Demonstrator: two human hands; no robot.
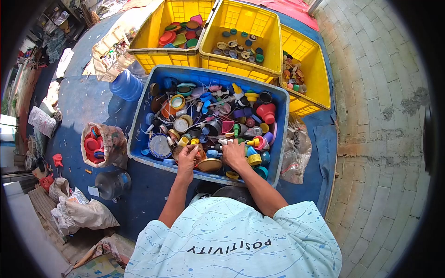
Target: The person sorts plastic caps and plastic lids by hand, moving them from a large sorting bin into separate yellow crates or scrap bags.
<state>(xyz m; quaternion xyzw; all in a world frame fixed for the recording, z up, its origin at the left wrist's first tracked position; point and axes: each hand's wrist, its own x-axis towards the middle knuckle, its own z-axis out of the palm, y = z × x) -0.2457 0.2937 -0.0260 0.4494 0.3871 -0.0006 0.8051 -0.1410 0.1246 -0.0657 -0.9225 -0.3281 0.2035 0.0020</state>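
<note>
A blue crate full of mixed plastic caps, lids and pump tops stands in front of me. Over its near side, my left hand has its fingers bent together beside a yellow cap; what they hold, if anything, is too small to name. To the right, my right hand is closed around a white pump top. Between the two hands lies a tan round lid. A white-and-blue round lid rests left of my left hand, and a red cap sits at the crate's right side.
Behind the blue crate are yellow crates holding sorted caps and lids. At left stand a sack of red lids, a blue water jug and a dark clear jug. A plastic bag lies right; a block wall runs beyond.
</note>
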